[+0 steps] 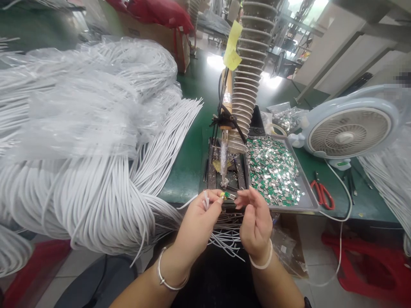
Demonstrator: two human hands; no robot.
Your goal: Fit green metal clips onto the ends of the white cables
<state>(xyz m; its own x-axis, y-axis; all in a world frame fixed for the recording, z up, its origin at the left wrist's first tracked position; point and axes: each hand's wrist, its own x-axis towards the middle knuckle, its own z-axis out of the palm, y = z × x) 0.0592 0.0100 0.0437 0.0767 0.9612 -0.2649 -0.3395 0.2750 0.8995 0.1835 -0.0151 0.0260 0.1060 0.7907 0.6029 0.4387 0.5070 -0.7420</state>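
Left forearm (pixel 144 291) and right forearm (pixel 278 286) nearest cam, silver bangle (pixel 163 273) on the left wrist, white band (pixel 261 256) on the right.

Left hand (pixel 195 226) up at the bench (pixel 189 171) edge, thumb and forefinger in a tight pinch on a small green circuit board (pixel 226 195) with a metal end. Same hand also seems to hold a white cable end (pixel 205 200) with pale strands; exact grip hidden by the fingers.

Right hand (pixel 257 220) in a narrow pinch, fingertips (pixel 244 196) just beside the board's metal end. Can't tell if they touch it.

Key relation: board sits between the hands, closer to the left. Long axis runs roughly side to side, metal end pointing at the right hand. Cable end is just left of the board, apart from it.

Behind the board: upright soldering iron (pixel 224 154) in a stand, ribbed white duct (pixel 253 72) beside it. Right of those, metal tray (pixel 308 188) heaped with green boards (pixel 272 171). Big white cable bundle (pixel 86 149) on the left of the bench, red-handled snips (pixel 322 194) and desk fan (pixel 348 132) on the right.
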